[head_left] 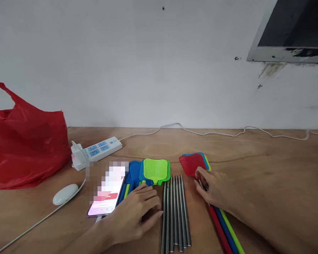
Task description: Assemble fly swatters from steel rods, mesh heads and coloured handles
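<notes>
My right hand (pixel 214 187) is closed at the neck of a red fly swatter (pixel 192 164). Blue and yellow-green swatters lie stacked under it, and red, blue and yellow-green handles (pixel 226 229) run toward me below the wrist. My left hand (pixel 137 210) rests with bent fingers, thumb apart, over the handles of another swatter group. Their heads, with a yellow-green swatter (pixel 155 168) on top and a blue swatter (pixel 134 173) beside it, lie beyond the fingers. Between my hands several metal rods (pixel 175 211) lie side by side; the left thumb is close to them.
A lit phone (pixel 108 197) lies left of my left hand. Behind it are a white power strip (pixel 100 148) and a white mouse-shaped object (pixel 65 194) by a cable. A red plastic bag (pixel 26 144) stands at far left. A thin cord (pixel 206 133) runs along the wall.
</notes>
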A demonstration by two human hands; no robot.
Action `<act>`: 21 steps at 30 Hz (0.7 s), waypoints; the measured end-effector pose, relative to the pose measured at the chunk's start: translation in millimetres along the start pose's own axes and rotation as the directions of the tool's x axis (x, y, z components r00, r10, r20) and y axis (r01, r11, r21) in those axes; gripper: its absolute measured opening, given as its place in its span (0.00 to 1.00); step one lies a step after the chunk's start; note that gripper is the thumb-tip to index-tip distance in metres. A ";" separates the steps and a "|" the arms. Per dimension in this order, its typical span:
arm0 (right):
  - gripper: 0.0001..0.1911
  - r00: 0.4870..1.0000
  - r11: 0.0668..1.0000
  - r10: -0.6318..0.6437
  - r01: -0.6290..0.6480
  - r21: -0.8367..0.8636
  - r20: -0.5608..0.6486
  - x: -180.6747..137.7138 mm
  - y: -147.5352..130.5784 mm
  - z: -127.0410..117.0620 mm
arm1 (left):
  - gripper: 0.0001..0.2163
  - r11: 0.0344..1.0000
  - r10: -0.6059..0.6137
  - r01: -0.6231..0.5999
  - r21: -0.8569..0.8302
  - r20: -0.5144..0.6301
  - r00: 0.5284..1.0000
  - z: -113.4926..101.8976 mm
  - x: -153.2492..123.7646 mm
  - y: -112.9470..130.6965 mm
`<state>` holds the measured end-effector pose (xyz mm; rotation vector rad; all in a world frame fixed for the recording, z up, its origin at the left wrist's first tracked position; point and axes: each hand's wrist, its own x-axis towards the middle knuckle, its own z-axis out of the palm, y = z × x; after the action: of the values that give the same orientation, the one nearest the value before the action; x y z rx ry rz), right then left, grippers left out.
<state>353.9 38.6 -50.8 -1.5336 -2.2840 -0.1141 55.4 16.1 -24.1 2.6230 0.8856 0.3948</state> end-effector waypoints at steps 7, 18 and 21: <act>0.07 0.997 0.997 0.039 -0.043 0.065 0.062 -3.0 -6.6 8.1 | 0.08 0.999 0.018 -0.018 0.032 -0.010 1.000 3.1 -0.9 -2.1; 0.19 0.871 0.187 0.356 -0.420 0.888 0.337 8.2 -14.8 -2.5 | 0.10 1.000 -0.004 0.004 0.013 -0.021 1.000 1.2 -1.8 -2.0; 0.20 0.814 -0.048 0.342 -0.483 0.874 0.469 11.5 -15.8 -11.0 | 0.10 1.000 -0.014 0.014 -0.014 -0.021 1.000 0.9 -2.1 -1.9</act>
<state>338.8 39.3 -34.3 -1.2178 -1.0648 1.4644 53.2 16.0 -26.0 2.6036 0.9039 0.4235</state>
